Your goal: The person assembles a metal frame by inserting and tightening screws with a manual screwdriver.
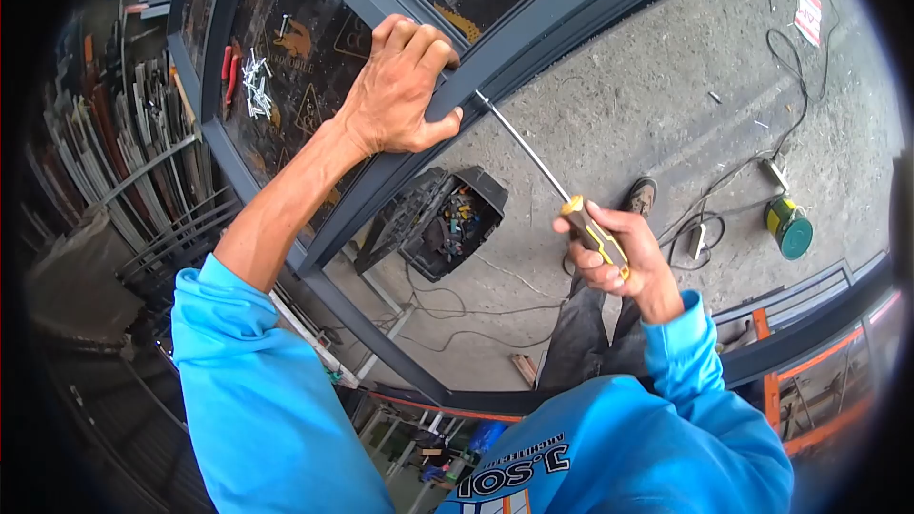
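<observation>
My right hand is wrapped around the yellow-and-dark handle of a screwdriver. Its long shaft slopes up and left, and the tip meets the side of a dark grey metal frame near a small screw head. With its fingers curled over that frame's bar, my left hand grips it just left of the tip. Inside the frame, on a dark board with crocodile prints, lie a pile of loose screws and a tool with red handles, possibly pliers.
Below the frame an open black toolbox stands on the concrete floor. A green can and trailing cables are at the right. Metal profiles fill a rack at the left. An orange-and-grey structure is at lower right.
</observation>
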`<state>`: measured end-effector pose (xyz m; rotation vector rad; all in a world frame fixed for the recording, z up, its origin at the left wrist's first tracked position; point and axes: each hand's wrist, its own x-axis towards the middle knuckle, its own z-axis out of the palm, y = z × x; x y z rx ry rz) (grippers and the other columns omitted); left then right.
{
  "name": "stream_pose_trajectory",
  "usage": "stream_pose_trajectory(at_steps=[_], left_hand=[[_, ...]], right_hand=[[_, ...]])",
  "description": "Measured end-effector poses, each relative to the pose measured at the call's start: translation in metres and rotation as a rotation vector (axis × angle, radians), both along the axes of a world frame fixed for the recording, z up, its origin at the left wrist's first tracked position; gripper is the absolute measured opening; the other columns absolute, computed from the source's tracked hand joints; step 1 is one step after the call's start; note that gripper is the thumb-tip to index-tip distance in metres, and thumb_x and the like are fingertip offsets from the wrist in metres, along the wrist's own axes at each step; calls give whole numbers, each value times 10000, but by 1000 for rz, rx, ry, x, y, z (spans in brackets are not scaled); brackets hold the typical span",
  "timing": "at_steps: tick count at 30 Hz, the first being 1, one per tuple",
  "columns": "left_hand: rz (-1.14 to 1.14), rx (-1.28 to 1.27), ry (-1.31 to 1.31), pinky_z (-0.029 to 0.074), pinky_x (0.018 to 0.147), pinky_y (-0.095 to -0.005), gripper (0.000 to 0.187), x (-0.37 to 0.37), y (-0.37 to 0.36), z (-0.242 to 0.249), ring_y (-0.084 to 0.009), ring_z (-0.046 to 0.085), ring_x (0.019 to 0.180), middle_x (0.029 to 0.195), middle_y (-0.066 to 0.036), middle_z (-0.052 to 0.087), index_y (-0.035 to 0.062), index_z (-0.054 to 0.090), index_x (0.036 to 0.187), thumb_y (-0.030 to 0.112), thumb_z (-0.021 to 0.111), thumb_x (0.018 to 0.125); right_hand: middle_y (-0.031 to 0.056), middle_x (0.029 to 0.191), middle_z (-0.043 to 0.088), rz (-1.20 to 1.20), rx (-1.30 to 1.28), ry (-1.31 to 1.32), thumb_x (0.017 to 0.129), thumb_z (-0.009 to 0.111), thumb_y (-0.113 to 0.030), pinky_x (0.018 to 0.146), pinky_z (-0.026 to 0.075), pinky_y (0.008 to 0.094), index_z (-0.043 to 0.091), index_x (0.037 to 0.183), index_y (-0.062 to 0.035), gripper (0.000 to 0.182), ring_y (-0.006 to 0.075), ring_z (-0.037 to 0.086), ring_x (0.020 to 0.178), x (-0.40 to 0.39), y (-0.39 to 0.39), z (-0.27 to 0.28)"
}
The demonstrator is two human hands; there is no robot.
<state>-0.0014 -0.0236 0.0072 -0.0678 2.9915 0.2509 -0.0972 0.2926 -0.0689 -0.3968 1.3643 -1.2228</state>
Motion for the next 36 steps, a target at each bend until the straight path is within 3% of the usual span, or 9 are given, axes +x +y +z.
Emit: stream_pose_trajectory(at_steps=[3,5,11,15,19,25,30,34,36], left_hand=[[2,0,-15,269,1000,-454,492,-2,0,0,-295,407,989,1010,-114,478,44,491,981,325,651,610],[-1,0,-24,267,1005,-458,489,0,2,0,-294,406,992,1014,-114,478,46,489,982,322,650,613],[1,17,-16,264,1015,-461,493,1,0,-1,-293,404,985,995,-116,468,42,488,995,315,651,617],[10,2,-23,261,1020,-460,495,2,2,0,-300,404,992,987,-118,456,37,488,996,332,650,634],[5,-1,-22,265,1021,-460,479,-1,3,2,-307,403,995,987,-121,451,40,488,985,329,652,639],[20,-10,25,293,1023,-447,494,1,0,1,-304,413,1001,979,-119,452,35,488,976,334,661,622],[-6,-12,78,300,1032,-441,500,3,2,-3,-302,420,998,980,-117,445,38,479,976,333,665,618],[4,-25,116,299,1040,-441,494,5,3,-7,-303,423,1003,971,-125,437,35,475,977,330,654,623],[7,-9,89,299,1042,-438,485,4,2,-4,-301,425,1008,966,-130,444,33,477,969,337,645,631]], right_hand=[[66,735,534,-1,91,-1075,818,741,-116,365,331,235,510,1221,-40,471,128,520,513,-17,-2,1],[53,769,599,-198,64,314,735,806,-53,529,471,242,618,1013,18,343,116,588,639,20,7,-4],[135,813,644,-53,154,-23,851,718,-188,512,500,266,643,1013,30,282,167,619,635,16,0,-4],[107,766,557,88,1,-1443,900,629,-283,372,374,251,502,1250,-20,455,138,476,468,-18,-6,-5],[96,781,618,-234,-82,817,720,808,-110,530,459,305,643,956,-21,302,218,595,611,20,-2,5],[92,789,633,-56,-104,763,840,725,-160,465,431,297,663,1041,-21,252,205,575,545,10,-5,-5],[54,740,533,83,-35,-1233,885,683,-209,400,380,230,531,1228,-29,416,116,511,526,-18,-6,-5],[74,744,653,-225,38,615,753,789,-85,566,484,255,652,1032,-5,321,125,604,611,23,4,10],[65,720,623,-194,48,406,794,746,-126,526,459,257,642,1057,-12,304,126,570,569,24,4,12]])
